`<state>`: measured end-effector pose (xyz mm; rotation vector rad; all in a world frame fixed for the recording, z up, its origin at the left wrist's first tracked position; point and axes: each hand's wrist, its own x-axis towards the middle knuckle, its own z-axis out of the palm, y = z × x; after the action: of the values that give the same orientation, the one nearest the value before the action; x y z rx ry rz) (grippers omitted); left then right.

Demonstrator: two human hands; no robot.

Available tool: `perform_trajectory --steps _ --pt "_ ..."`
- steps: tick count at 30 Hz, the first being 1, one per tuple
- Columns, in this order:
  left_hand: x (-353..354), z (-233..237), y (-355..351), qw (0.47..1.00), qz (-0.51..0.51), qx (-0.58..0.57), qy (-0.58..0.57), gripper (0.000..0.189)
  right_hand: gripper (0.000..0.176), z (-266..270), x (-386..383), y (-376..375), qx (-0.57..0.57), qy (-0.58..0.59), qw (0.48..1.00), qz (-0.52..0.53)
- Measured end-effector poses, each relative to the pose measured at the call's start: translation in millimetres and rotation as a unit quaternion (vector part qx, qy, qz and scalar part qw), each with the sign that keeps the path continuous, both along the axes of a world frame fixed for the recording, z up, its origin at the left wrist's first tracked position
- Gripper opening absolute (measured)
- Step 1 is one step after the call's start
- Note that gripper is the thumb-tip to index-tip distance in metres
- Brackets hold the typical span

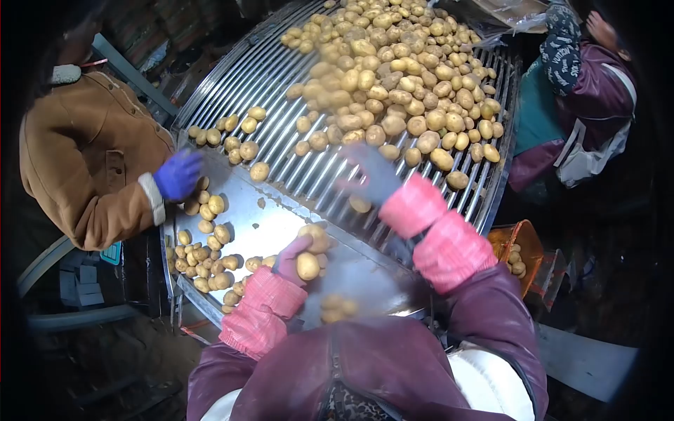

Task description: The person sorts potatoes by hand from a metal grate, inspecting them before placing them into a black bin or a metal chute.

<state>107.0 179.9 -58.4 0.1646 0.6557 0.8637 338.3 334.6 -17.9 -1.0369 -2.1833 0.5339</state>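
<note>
Gloved and pink-cuffed, my left hand (291, 260) is closed around potatoes (308, 266) above the smooth metal plate (274, 217). More potatoes lie on the plate just left of it. My right hand (370, 168), in a dark glove and blurred by motion, is over the metal rollers (319, 172) at the near edge of the large potato pile (421, 91). Its fingers look spread, with nothing visibly held. A single potato (359, 204) is just below it. Near my body, some blurred potatoes (339, 307) are at the plate's front edge.
At the left, a person in a brown jacket (98, 154) has a purple-gloved hand over the plate's corner, beside a group of potatoes (203, 263). Another person (590, 98) stands at the right edge of the rollers. An orange container (528, 245) with potatoes is at the right.
</note>
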Motion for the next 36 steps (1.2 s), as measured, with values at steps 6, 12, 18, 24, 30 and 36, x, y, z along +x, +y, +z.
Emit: perform_trajectory --steps 6,12,18,24,30,36 --pt "2 -22 -21 0.986 -0.002 0.006 -0.165 0.056 0.053 -60 24 74 0.080 -0.274 0.949 -0.135" --pt "12 -3 -28 0.998 -0.010 -0.049 -0.039 0.056 0.042 -77 12 18 0.061 -0.232 0.958 -0.155" --pt "15 15 -33 0.997 -0.024 -0.029 0.070 0.055 0.030 -27 52 3 -0.066 -0.117 0.989 -0.061" --pt "11 18 -34 0.997 -0.012 -0.062 0.033 0.054 0.042 -21 125 48 -0.044 -0.339 0.874 -0.345" --pt "11 12 -45 0.999 -0.025 -0.039 0.023 0.054 0.051 -51 126 19 -0.098 -0.199 0.946 -0.235" --pt "14 15 -46 1.000 -0.002 -0.029 0.000 0.050 0.046 -42 98 -28 -0.144 -0.208 0.957 -0.144"
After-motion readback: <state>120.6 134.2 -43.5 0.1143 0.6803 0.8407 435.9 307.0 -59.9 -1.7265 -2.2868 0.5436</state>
